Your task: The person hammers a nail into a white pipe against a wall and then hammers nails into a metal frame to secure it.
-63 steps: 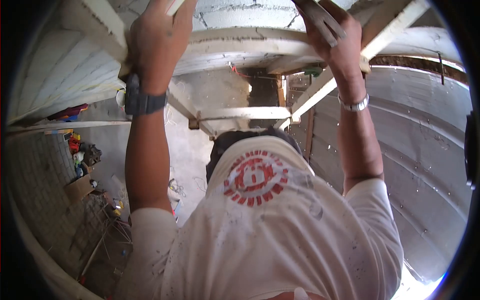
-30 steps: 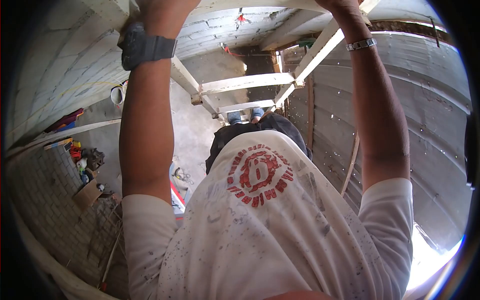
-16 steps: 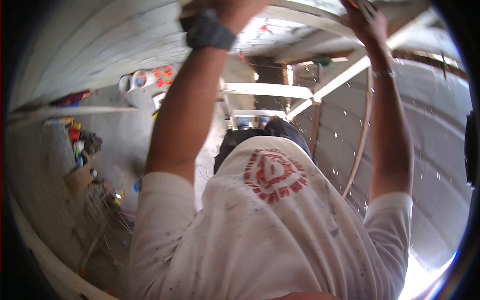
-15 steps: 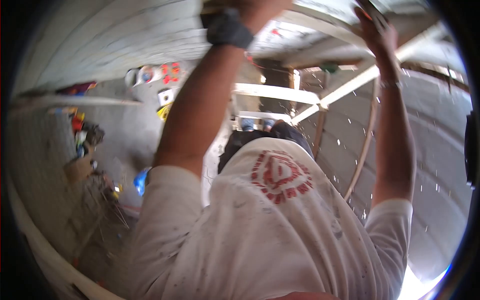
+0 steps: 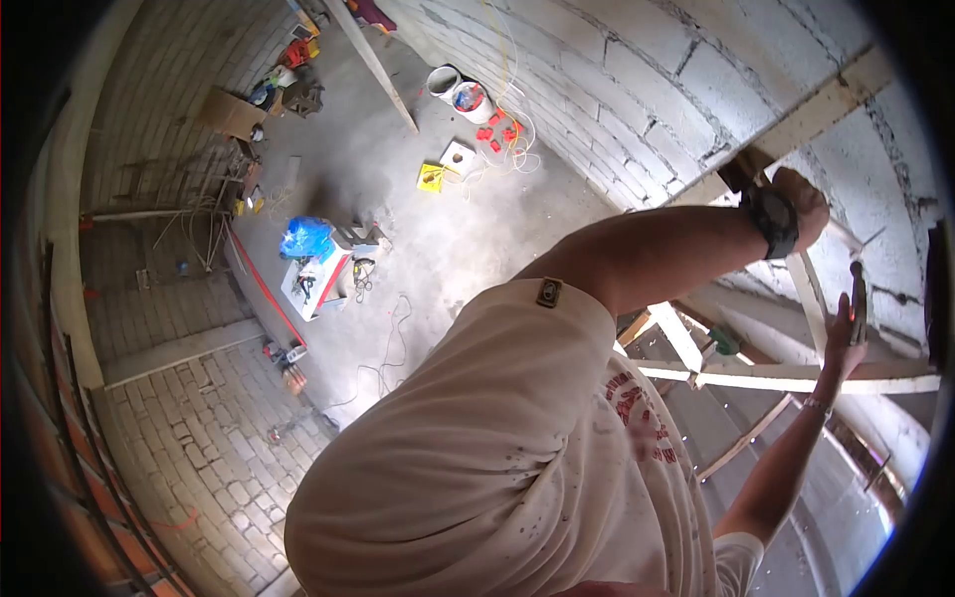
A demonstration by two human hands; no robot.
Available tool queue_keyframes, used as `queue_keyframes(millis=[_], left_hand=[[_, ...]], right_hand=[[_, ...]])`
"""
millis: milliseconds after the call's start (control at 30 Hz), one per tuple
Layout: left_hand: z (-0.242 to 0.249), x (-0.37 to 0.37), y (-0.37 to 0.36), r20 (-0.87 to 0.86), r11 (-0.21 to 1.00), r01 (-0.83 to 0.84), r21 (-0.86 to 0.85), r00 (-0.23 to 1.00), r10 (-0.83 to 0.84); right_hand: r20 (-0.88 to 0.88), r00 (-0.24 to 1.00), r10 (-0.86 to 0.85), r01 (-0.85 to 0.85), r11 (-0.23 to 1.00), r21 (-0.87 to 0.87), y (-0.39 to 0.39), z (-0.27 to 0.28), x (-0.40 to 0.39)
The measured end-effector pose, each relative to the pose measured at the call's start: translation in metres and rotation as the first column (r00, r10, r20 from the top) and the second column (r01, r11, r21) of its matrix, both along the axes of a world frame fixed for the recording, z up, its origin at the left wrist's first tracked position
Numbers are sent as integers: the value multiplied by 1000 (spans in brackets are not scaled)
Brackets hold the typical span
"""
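My left hand (image 5: 804, 207), with a dark watch (image 5: 771, 221) on its wrist, is closed in a fist beside the block wall. A dark brown block-like piece (image 5: 738, 171) lies just beyond the watch. A pale bar end (image 5: 846, 237) shows past the fist; whether the hand grips it is hidden. My right hand (image 5: 844, 346) is below and to the right, wearing a thin bracelet (image 5: 818, 404). Its fingers are closed on a slim dark tool that looks like pliers (image 5: 859, 298), pointing up. A thin nail-like piece (image 5: 874, 237) shows above the tool's tip.
A pale timber beam (image 5: 821, 114) runs along the block wall (image 5: 597, 85). White wooden bars (image 5: 756, 378) cross below my hands. Far down on the concrete floor (image 5: 438, 269) are white buckets (image 5: 470, 99), a yellow box (image 5: 430, 178), a blue bag (image 5: 306, 239) and loose cables.
My view has swung left, so the floor shows more and both arms sit farther right and lower. My right hand keeps the tool; my left hand, cut off before, is now visible.
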State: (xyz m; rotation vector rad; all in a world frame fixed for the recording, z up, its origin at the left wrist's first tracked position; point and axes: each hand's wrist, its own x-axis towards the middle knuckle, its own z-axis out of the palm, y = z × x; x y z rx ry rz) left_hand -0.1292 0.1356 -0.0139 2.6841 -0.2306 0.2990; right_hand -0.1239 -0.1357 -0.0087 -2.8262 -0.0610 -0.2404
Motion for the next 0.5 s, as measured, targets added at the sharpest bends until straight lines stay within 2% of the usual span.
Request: queue_keyframes(millis=[33,67,100,133,167,200,233,267,300,333,367,400,433,500], left_hand=[[-2,-2,0,68,997,13,77,997,-18],[-13,3,0,78,997,-5,80,997,-1],[-30,12,-4,75,941,-24,338,997,-2],[-50,22,-9,65,821,-37,570,998,0],[-75,38,-20,67,819,-52,571,998,16],[-103,58,-34,497,964,-86,252,866,-53],[-116,70,-38,829,997,43,-68,559,33],[-83,35,-16,903,948,-282,147,430,-12],[-69,31,-15,904,945,-295,143,427,-3],[-62,29,-15,796,878,-258,402,572,-197],[-56,26,-14,621,757,-176,629,700,-353],[-50,23,-12,393,593,-53,803,796,-461],[-45,20,-10,392,595,-58,802,802,-451],[-33,17,-6,102,303,4,953,938,-332]], right_hand=[[109,993,34,-20,992,-123,-13,-12,9],[123,991,49,-36,994,-105,-4,-3,4],[133,989,65,-54,995,-87,7,7,-4],[131,991,30,-17,995,-99,-1,0,1],[150,988,20,-13,999,-47,6,4,-4],[171,985,34,-21,997,-78,1,-1,-1],[194,980,46,-25,994,-110,-2,-3,2],[197,979,59,-37,993,-113,-3,-2,3],[99,995,-19,32,991,-132,2,3,1],[2,995,-100,99,982,-158,5,7,0],[2,996,-87,86,983,-162,5,8,1],[16,1000,-5,7,993,-119,6,8,1],[33,997,75,-72,994,-77,6,7,0],[28,998,58,-55,995,-83,5,7,-2]])
